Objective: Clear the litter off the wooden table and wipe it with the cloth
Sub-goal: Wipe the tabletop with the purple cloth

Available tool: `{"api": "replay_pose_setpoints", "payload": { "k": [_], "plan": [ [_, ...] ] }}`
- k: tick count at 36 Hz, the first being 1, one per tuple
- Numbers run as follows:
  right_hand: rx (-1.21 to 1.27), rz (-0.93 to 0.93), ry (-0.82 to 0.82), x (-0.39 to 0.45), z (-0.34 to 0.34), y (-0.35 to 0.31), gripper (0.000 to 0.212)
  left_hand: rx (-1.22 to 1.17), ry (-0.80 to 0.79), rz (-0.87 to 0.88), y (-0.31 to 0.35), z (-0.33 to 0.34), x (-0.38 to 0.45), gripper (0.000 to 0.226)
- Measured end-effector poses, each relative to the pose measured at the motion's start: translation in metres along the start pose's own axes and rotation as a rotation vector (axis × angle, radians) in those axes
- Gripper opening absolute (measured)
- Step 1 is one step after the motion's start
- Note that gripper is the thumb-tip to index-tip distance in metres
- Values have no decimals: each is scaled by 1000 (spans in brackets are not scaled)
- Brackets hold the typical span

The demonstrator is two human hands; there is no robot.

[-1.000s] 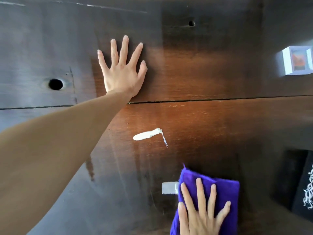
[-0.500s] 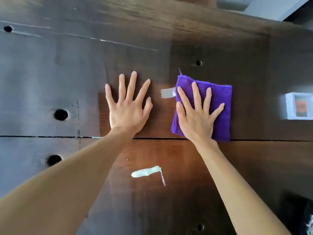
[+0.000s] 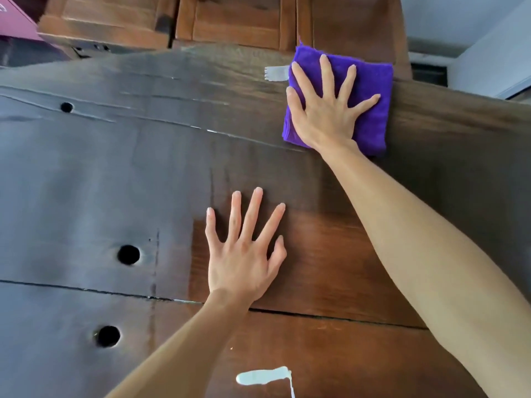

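Note:
A folded purple cloth [image 3: 370, 90] lies near the far edge of the dark wooden table [image 3: 115, 173]. My right hand [image 3: 324, 110] presses flat on it with the fingers spread. A white label [image 3: 275, 73] sticks out from the cloth's left side. My left hand [image 3: 244, 254] rests flat on the bare wood in the middle, fingers spread, holding nothing. A small white twisted scrap of litter [image 3: 264, 377] lies on the table near the bottom edge of the view, between my two forearms.
Several round dark holes mark the wood on the left, one hole [image 3: 128, 254] beside my left hand. A long crack [image 3: 86, 290] runs across the tabletop. Wooden cabinet doors [image 3: 230, 21] stand beyond the far edge. A pink object [image 3: 14, 21] shows at the top left corner.
My right hand has pushed the purple cloth from the near side across the table to its far edge. The left hand has stayed flat in place. The view has tilted upward.

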State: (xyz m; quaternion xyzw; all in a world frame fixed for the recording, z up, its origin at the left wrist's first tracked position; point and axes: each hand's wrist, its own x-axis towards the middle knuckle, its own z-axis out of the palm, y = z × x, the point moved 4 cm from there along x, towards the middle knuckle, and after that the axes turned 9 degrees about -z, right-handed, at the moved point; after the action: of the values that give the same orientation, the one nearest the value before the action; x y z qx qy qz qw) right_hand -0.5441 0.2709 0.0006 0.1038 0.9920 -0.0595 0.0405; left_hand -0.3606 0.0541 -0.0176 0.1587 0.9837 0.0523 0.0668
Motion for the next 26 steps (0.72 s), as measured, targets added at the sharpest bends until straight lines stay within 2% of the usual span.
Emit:
{"api": "replay_pose_setpoints", "payload": {
  "k": [7, 15, 22, 26],
  "plan": [
    [3, -23, -18, 35, -8, -9, 58, -19, 5, 2, -2, 1, -4, 57],
    [-20, -42, 29, -23, 9, -27, 56, -127, -13, -23, -4, -3, -6, 55],
    [9, -7, 22, -93, 21, -44, 55, -501, 100, -94, -21, -15, -12, 49],
    [51, 0, -2, -141, 28, -60, 53, -764, 64, -172, -53, -24, -29, 42]
  ]
}}
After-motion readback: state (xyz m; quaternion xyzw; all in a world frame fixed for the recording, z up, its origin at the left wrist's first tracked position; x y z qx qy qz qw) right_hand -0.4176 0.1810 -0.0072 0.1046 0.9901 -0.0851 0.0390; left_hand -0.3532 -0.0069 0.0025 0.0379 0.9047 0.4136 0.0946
